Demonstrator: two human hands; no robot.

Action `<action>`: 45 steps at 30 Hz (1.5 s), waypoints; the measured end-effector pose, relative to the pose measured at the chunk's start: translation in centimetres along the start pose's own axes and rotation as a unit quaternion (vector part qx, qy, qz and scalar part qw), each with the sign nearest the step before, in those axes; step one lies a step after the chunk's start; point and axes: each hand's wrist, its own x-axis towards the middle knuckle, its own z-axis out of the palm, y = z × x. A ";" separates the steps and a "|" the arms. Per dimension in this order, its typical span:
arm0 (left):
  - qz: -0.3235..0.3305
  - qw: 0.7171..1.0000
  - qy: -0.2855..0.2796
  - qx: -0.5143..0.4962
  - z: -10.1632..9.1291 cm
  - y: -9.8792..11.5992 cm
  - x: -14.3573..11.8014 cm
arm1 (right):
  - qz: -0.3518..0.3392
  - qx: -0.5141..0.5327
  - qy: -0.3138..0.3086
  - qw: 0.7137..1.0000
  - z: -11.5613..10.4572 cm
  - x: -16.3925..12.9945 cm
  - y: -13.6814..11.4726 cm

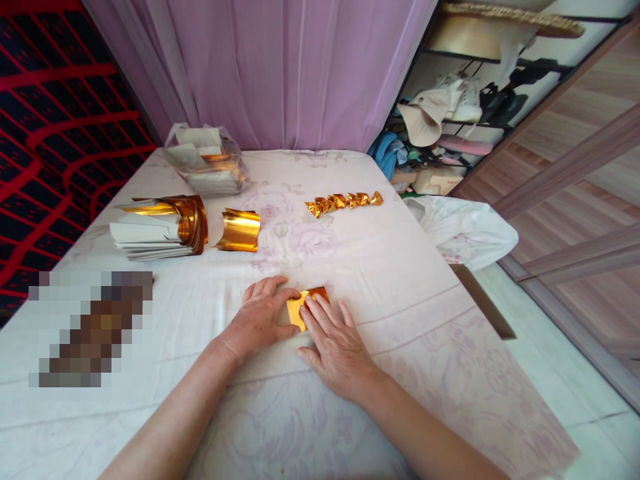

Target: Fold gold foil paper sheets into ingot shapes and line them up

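Observation:
A small sheet of gold foil paper (295, 312) lies on the cloth-covered table in front of me. My left hand (260, 317) rests at its left side with the fingers apart, thumb and forefinger touching the paper's edge. Across the sheet's right part, my right hand (340, 343) lies flat with its fingers stretched out, hiding much of it. Farther off, a row of folded gold foil pieces (345, 202) sits toward the right. A single curled gold sheet (241, 231) lies to the left, beside a thick stack of foil paper (155, 233).
A clear plastic bag (205, 160) of more foil paper stands at the table's far left. On the near left is a blurred-out item (95, 333). Right of the table are a white plastic bag (465, 230) and a shelf with shoes and a cap (425, 117). A purple curtain (270, 73) hangs behind.

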 end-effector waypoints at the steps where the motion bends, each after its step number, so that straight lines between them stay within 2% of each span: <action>1: -0.001 1.000 -0.001 0.001 0.0 0.0 0.0 | 0.004 0.004 -0.009 1.000 0.0 0.2 0.3; 8: -0.013 1.000 -0.009 0.000 -0.1 0.2 -0.1 | 0.049 -0.009 -0.015 0.999 0.1 0.5 2.3; 17: -0.014 1.000 -0.016 -0.001 -0.3 0.3 -0.1 | 0.039 -0.020 0.017 0.999 0.6 0.4 2.3; 21: -0.009 1.000 -0.013 -0.008 -0.6 0.5 -0.3 | 0.033 -0.030 0.050 0.998 1.0 0.4 2.3; 30: -0.012 1.000 0.001 -0.003 -0.4 0.9 -0.5 | 0.008 -0.031 0.097 0.995 2.0 0.6 3.6; 37: -0.013 1.000 -0.003 -0.001 -0.4 1.1 -0.4 | 0.048 -0.013 0.143 0.988 2.2 1.0 2.7; 45: -0.008 1.000 0.000 -0.010 -0.4 1.0 -0.4 | 0.066 0.005 0.165 0.984 2.0 1.2 2.1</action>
